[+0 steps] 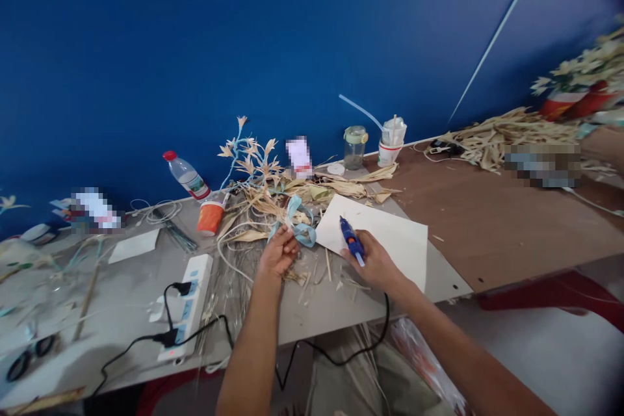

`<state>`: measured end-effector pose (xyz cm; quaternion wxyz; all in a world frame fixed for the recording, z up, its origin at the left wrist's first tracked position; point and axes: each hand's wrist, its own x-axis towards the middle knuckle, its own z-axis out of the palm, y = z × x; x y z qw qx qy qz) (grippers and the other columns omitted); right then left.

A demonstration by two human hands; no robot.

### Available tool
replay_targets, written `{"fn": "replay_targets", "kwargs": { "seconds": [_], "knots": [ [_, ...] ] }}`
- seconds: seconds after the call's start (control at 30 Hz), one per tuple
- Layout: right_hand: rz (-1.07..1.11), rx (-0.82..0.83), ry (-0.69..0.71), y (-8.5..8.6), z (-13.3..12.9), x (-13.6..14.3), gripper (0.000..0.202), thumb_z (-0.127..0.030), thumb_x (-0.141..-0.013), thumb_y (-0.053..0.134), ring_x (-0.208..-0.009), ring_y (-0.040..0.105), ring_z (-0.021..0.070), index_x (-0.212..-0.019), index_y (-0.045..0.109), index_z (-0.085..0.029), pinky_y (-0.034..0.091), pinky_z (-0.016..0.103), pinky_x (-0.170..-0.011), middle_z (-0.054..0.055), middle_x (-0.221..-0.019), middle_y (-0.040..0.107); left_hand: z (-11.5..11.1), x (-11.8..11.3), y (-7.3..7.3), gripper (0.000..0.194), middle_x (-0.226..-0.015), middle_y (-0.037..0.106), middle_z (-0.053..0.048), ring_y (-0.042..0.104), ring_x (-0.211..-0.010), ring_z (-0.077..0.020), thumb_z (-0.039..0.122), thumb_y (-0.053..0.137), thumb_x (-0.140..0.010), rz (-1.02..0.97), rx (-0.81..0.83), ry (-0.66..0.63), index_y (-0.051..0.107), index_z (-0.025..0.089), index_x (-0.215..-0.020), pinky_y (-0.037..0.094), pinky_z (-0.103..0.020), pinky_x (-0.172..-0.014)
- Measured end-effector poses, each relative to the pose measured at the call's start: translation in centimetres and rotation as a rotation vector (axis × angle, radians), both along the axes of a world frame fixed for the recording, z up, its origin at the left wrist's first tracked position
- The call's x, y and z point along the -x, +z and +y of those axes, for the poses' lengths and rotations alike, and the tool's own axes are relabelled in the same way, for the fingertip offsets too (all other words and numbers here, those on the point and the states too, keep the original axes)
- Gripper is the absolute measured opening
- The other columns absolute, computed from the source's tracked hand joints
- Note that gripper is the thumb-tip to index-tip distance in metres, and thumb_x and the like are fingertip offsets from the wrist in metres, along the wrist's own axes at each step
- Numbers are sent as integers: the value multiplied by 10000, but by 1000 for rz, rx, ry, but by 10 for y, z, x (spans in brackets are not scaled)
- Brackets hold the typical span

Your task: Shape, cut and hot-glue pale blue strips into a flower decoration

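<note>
In my right hand (373, 260) is a blue glue gun (351, 240), its nozzle pointing up and away over a white sheet (394, 234). My left hand (280, 252) is closed, fingertips together, at the lower edge of a looped light-blue ribbon (305, 233); what sits between the fingertips is too small to name. Dry husks (341, 190) lie behind both hands. Beyond the left hand, flower stems wrapped in blue (236, 159) rise with pale blossoms.
A power strip (188, 305) with black plugs lies left of my left forearm. Further back stand an orange cup (210, 218), a tilted bottle (188, 175), a glass jar (355, 148) and a white cup (390, 149). Another person's arm (602, 143) reaches in at the far right.
</note>
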<state>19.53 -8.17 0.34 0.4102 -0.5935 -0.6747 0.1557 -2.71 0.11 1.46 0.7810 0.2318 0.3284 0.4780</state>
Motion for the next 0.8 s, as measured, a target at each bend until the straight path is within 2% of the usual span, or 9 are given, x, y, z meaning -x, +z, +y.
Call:
{"fn": "replay_targets", "kwargs": {
  "seconds": [0.13, 0.2, 0.33, 0.4, 0.5, 0.57, 0.63, 0.7, 0.8],
  "knots": [
    [-56, 58, -64, -16, 0, -16, 278, -400, -781, 529, -775, 543, 212, -938, 504, -173, 431, 335, -707, 84, -837, 575, -2, 0, 2, 345, -511, 393, 115, 271, -344, 5, 128, 753, -605, -5, -14, -9, 443, 166, -749, 234, -172, -403],
    [-65, 76, -39, -18, 6, -26, 307, -417, -782, 526, -755, 547, 203, -956, 495, -167, 429, 319, -683, 80, -838, 573, -2, 0, 2, 345, -510, 400, 116, 279, -343, 4, 126, 752, -605, -7, -12, -7, 441, 167, -751, 233, -171, -400],
    [-104, 129, 110, -7, 19, -52, 290, -426, -782, 524, -664, 518, 164, -926, 484, -177, 412, 284, -623, 36, -777, 553, -1, 0, 0, 330, -508, 402, 118, 283, -343, 3, 114, 734, -622, -17, 3, 5, 442, 172, -764, 234, -169, -402],
    [-127, 137, 138, 2, 24, -65, 273, -442, -793, 511, -630, 498, 152, -893, 479, -190, 403, 273, -602, 20, -737, 543, 0, 0, -2, 330, -519, 413, 116, 286, -345, 4, 113, 733, -624, -18, 5, 3, 445, 172, -775, 238, -170, -404],
    [-228, 130, -20, 16, 33, -75, 307, -476, -800, 492, -657, 522, 170, -898, 489, -186, 398, 282, -606, 47, -767, 566, 1, -1, -3, 344, -512, 395, 119, 279, -345, 5, 129, 745, -616, -19, -7, -19, 442, 170, -774, 235, -169, -407],
    [-396, 183, -189, 23, 41, -74, 340, -477, -793, 493, -731, 563, 211, -920, 507, -161, 402, 308, -642, 96, -844, 584, 1, -2, -3, 351, -497, 372, 122, 277, -344, 1, 142, 751, -615, -24, -14, -25, 437, 171, -771, 231, -170, -406],
    [-585, 282, -274, 26, 49, -70, 364, -448, -784, 508, -834, 587, 259, -954, 525, -127, 406, 339, -700, 151, -949, 581, 1, -2, -4, 351, -492, 367, 123, 279, -344, -1, 148, 749, -620, -30, -18, -16, 431, 172, -766, 228, -169, -404],
    [-707, 387, -271, 25, 55, -66, 400, -430, -771, 530, -924, 585, 292, -993, 537, -97, 406, 371, -762, 186, -1026, 564, 1, -1, -4, 348, -496, 372, 122, 278, -346, 3, 146, 746, -623, -37, -22, -11, 427, 170, -761, 228, -165, -406],
    [-751, 507, -167, 23, 57, -69, 453, -454, -740, 571, -1003, 564, 328, -1012, 565, -93, 407, 416, -814, 195, -1083, 557, 0, 0, -3, 351, -501, 374, 124, 274, -348, 8, 140, 749, -618, -49, -20, -11, 433, 167, -769, 231, -161, -413]
  ]
}}
